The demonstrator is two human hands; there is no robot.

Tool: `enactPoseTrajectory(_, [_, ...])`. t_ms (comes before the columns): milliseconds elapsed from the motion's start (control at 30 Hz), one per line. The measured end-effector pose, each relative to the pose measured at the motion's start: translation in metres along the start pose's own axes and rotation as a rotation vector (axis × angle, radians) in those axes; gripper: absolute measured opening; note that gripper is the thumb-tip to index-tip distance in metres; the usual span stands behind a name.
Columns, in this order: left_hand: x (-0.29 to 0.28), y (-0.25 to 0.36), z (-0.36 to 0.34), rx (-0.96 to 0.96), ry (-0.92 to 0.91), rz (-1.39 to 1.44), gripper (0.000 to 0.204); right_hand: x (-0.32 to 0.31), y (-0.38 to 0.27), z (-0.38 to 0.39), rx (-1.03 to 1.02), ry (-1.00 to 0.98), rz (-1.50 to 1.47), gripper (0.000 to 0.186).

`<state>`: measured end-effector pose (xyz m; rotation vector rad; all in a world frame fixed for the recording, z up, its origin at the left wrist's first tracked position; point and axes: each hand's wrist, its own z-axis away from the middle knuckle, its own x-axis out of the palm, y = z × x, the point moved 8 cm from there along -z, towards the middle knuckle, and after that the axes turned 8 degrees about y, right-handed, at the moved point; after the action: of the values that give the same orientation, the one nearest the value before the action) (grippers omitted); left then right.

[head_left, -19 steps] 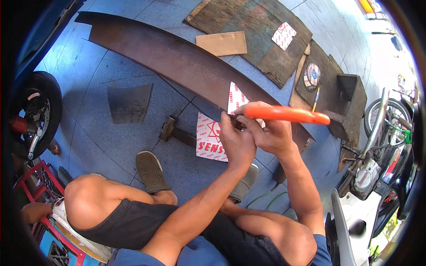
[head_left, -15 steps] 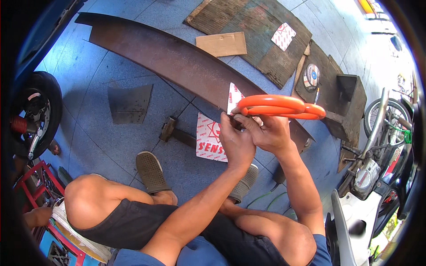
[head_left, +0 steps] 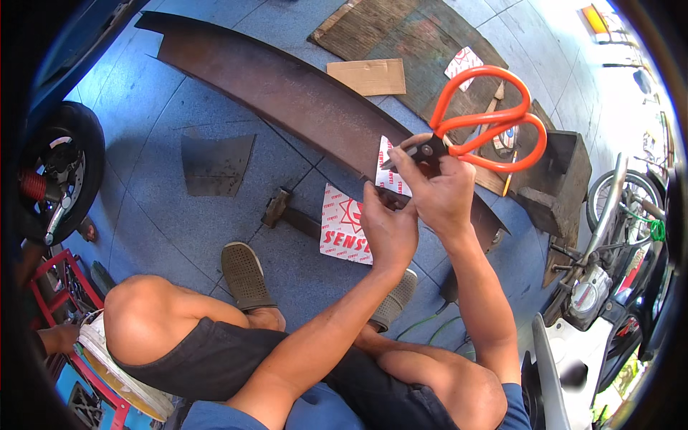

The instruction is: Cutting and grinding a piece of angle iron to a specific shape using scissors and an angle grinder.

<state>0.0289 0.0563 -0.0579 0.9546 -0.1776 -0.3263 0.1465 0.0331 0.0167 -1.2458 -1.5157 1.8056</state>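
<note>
Orange-handled scissors (head_left: 428, 150) are in my right hand (head_left: 446, 197), gripped near the pivot, with the looped handles up to the right and the dark blades toward the left. My left hand (head_left: 389, 233) is closed, thumb and fingers pinched by the near edge of a long brown metal channel (head_left: 287, 100). What they pinch is partly hidden; something dark shows between the fingers. A small white-and-red printed sheet piece (head_left: 387, 161) stands just beyond my fingertips, against the channel, beneath the blade tips. A larger printed sheet (head_left: 340, 229) lies on the floor, left of my left hand.
A hammer (head_left: 276, 208) and a dark metal plate (head_left: 217, 163) lie on the blue tiles. Beyond the channel are cardboard (head_left: 367, 76), a worn board (head_left: 416, 36) and a dark metal block (head_left: 555, 179). Motorcycle parts (head_left: 595, 287) stand right; a wheel (head_left: 57, 179) stands left.
My right hand has moved up and away from my left, turning the scissors so the handle loops and pivot now show. The left hand has barely moved.
</note>
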Motion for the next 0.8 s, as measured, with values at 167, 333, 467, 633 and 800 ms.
enactPoseTrajectory(167, [-0.003,-0.001,-0.002,0.054,0.015,-0.024,0.033,0.010,-0.003,-0.002,0.061,0.058,0.243,0.017])
enactPoseTrajectory(333, [-0.006,0.005,0.000,0.011,-0.025,-0.084,0.030,0.017,-0.007,-0.002,0.055,0.061,0.341,0.025])
enactPoseTrajectory(467, [-0.003,0.008,0.001,0.047,-0.021,-0.041,0.030,0.018,-0.006,-0.001,0.043,0.061,0.415,0.026])
enactPoseTrajectory(633, [-0.007,0.008,0.000,0.034,-0.001,-0.083,0.029,0.019,-0.008,-0.005,0.060,0.107,0.405,0.027])
enactPoseTrajectory(800, [-0.009,0.009,0.001,-0.065,0.004,-0.066,0.028,0.022,-0.006,-0.020,0.061,0.158,0.356,0.024])
